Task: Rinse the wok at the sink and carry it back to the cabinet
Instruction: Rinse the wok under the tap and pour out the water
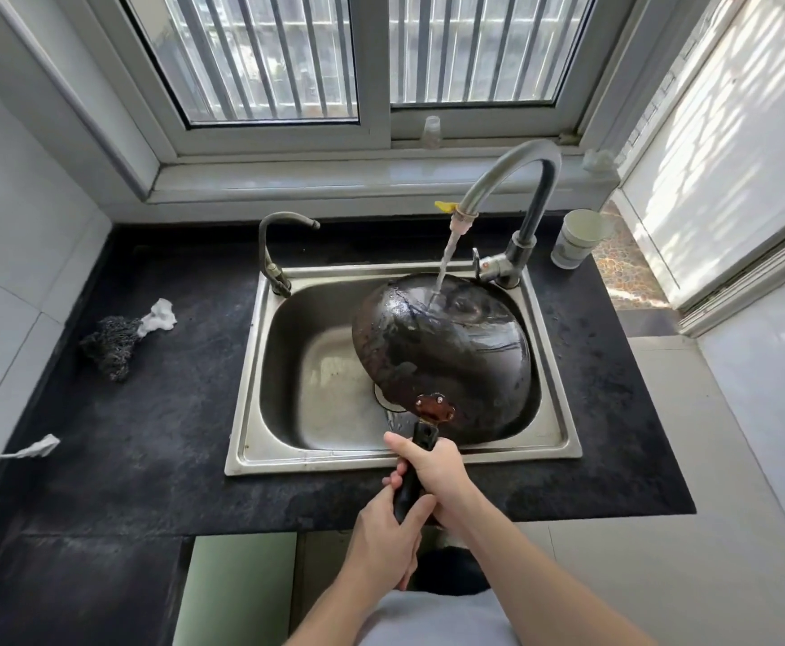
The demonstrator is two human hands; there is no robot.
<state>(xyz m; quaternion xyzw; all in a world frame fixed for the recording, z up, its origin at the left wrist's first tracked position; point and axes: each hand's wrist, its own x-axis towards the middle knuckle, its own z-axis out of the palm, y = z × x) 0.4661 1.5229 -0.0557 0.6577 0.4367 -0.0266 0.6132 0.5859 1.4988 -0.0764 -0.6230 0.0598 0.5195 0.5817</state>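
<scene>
Black counter (148,412) runs under a barred window, with a steel sink (250,454) set into it. At its near edge, your 2 hands wrap the wok's handle (423,438): left hand (383,538) low on the grip, right hand (432,468) above it, fingers of both closed tight around it. Beyond them the wok (441,352) hangs over the basin, bottom up and tilted, water from the tap (511,179) striking its far side. Expect it to be heavy, rigid and slick when wet, so keep both hands on the handle. A scourer (110,342) lies near the counter's left edge, a cup (577,237) at the far right corner.
</scene>
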